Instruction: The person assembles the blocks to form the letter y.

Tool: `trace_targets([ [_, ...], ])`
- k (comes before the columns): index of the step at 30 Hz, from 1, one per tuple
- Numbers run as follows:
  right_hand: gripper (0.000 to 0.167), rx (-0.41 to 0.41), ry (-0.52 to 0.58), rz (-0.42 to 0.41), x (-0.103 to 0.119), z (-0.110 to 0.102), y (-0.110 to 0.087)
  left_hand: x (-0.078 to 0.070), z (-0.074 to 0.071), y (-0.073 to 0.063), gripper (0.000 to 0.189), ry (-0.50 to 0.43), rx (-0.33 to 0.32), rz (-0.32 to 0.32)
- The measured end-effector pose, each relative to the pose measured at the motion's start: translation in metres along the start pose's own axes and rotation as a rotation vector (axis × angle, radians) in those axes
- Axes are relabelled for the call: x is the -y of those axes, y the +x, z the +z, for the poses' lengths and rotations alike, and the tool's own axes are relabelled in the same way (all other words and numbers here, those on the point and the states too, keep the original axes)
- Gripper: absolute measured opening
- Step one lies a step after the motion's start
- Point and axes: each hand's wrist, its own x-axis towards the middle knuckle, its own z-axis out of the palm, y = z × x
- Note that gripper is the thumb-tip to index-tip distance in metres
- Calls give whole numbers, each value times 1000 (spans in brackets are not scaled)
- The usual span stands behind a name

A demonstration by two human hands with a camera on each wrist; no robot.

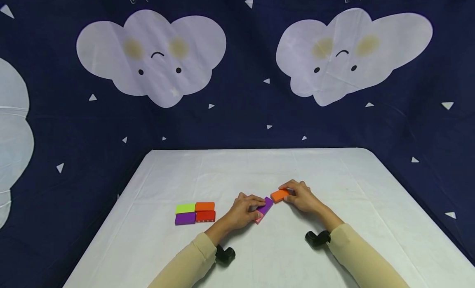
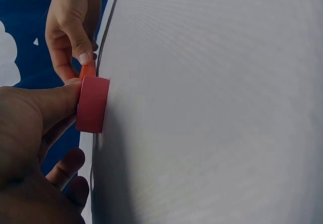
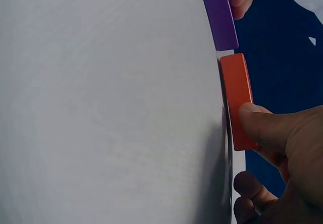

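In the head view my left hand (image 1: 241, 211) pinches a pink block (image 1: 259, 218) and a purple block (image 1: 265, 204) that lie end to end in a slanted line. The fingers partly cover where the two meet. Just right of the purple block's far end, my right hand (image 1: 303, 198) grips an orange block (image 1: 279, 195) between thumb and fingers. The right wrist view shows a narrow gap between the orange block (image 3: 237, 103) and the purple block (image 3: 220, 19). Up close in the left wrist view, the pink block (image 2: 92, 104) sits at the left thumb.
Left of the hands, lime green (image 1: 185, 208), orange (image 1: 205, 206), purple (image 1: 185, 218) and red (image 1: 205, 216) blocks form a two-by-two group on the white table (image 1: 237, 168). Behind it hangs a dark blue cloth (image 1: 245, 131) with clouds. Black wrist devices (image 1: 225, 255) sit below both wrists.
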Motion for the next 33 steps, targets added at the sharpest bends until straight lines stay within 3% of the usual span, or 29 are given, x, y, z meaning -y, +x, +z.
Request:
trace_targets([
  [15,41,25,-17,25,0,-1,-2,-1,1,0,33,7,2,-4],
  [21,49,-40,-10,69,1,-1,-5,-1,2,0,33,1,0,-10],
  [33,44,-191,-37,171,8,7,-13,0,1,0,35,7,-4,-18],
])
